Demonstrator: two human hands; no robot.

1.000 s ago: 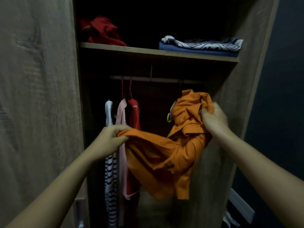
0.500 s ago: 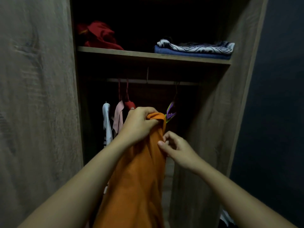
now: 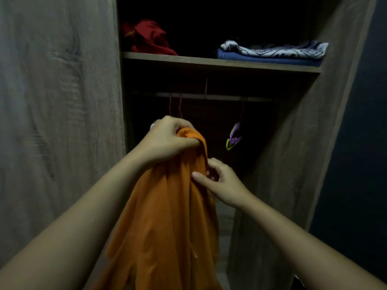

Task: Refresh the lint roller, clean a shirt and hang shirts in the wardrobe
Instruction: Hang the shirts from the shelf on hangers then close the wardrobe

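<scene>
We hold the orange fabric shirt (image 3: 167, 206) up before the open wooden wardrobe (image 3: 293, 164). Our left hand (image 3: 169, 139) has its fingers closed tight around the bunched top of it, and our right hand (image 3: 222, 181) pinches the cloth's edge just below. The shirt hangs straight down between our arms. Behind, a purple-and-green plastic hanger (image 3: 234, 139) dangles from the metal rail (image 3: 219, 97), under the shelf (image 3: 219, 62) of folded clothes.

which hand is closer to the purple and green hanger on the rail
Right. The right hand pinches the orange shirt just below and left of the hanger. The left hand grips the shirt's top at about the hanger's height, farther left.
</scene>
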